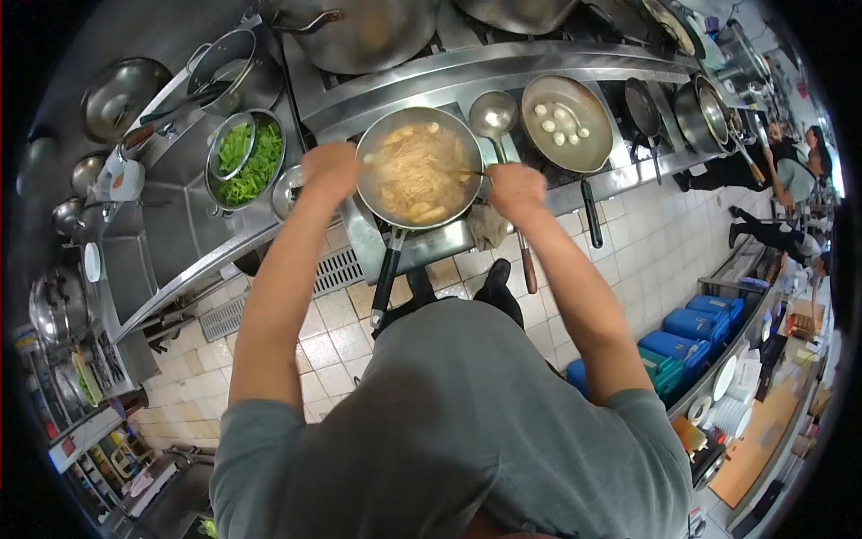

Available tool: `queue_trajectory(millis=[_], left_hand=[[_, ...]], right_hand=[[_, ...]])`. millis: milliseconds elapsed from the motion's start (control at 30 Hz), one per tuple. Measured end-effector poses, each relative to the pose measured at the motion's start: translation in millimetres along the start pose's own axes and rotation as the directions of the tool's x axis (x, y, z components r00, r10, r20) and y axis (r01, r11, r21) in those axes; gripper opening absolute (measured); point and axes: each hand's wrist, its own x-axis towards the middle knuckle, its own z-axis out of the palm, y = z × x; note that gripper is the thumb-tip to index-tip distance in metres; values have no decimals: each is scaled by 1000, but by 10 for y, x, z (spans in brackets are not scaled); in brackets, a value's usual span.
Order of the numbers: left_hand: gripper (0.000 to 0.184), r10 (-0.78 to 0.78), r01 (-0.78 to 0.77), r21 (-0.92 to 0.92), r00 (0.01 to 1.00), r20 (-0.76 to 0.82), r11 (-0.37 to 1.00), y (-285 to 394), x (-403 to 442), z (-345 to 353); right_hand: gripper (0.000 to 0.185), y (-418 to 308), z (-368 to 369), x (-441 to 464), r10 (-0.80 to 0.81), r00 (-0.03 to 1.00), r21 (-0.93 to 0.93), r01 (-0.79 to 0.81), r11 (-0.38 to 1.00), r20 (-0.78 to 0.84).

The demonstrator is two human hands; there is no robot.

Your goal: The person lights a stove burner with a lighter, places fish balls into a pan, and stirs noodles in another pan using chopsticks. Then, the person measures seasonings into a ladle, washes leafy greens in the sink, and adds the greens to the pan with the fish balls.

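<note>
A wide pan [363,199] of noodles [420,171] in light broth stands on the stove before me, its black handle pointing toward my body. My left hand [329,171] is closed at the pan's left rim; what it grips is too small to name. On the right side, my right hand [516,190] is closed round a thin utensil [474,172] that reaches into the noodles. A ladle [494,115] with a long wooden handle rests just behind that hand. Beside it a second pan [591,130] holds several small white round pieces [558,124].
Chopped greens [256,166] fill a bowl on the left, by a metal sink [153,242]. Large pots [359,36] stand behind the stove. A cloth [488,226] hangs at the front edge. Blue containers [696,323] and other people [781,171] are at the right.
</note>
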Motion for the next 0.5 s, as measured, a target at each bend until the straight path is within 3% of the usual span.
queue_trajectory(millis=[33,100,167,200,233,267,300,333,400,433,467,500], left_hand=[[25,3,-3,5,1000,-5,1000,-159,-103,-107],[28,75,-78,-132,997,-30,988,-404,-287,-113],[27,84,-97,-146,992,-95,985,-216,-171,123],[27,73,-109,-203,982,-176,973,-9,5,357],[26,57,-125,-259,965,-256,958,105,90,472],[26,48,-119,-260,963,-265,958,103,58,444],[26,44,-77,-219,987,-152,973,100,-56,437],[26,40,-45,-169,999,-30,985,98,-204,432],[27,57,-47,-114,995,79,992,-88,-702,227],[29,23,-30,-201,999,-39,979,-210,-869,305],[31,-13,-29,-284,989,-145,958,-275,-1018,389],[31,-14,-27,-283,990,-142,959,-243,-1100,460]], right_hand=[[26,203,-86,-76,74,997,18,-74,997,15],[27,329,-180,-206,35,999,43,-34,998,-20],[27,142,-257,-261,-17,993,180,39,983,-120],[37,-58,-211,-178,-52,996,187,66,980,-79],[34,-148,250,87,-91,988,119,106,987,-122],[33,-179,213,110,-84,996,57,85,995,-17],[33,-206,181,72,-67,993,-3,68,998,96],[33,-121,130,-85,-69,992,4,69,998,101],[29,284,-16,-436,-40,992,143,57,988,-123],[29,388,4,-507,-41,992,145,58,988,-123],[30,473,43,-622,-6,986,280,53,959,-169],[31,524,60,-699,30,976,405,62,912,-217]])
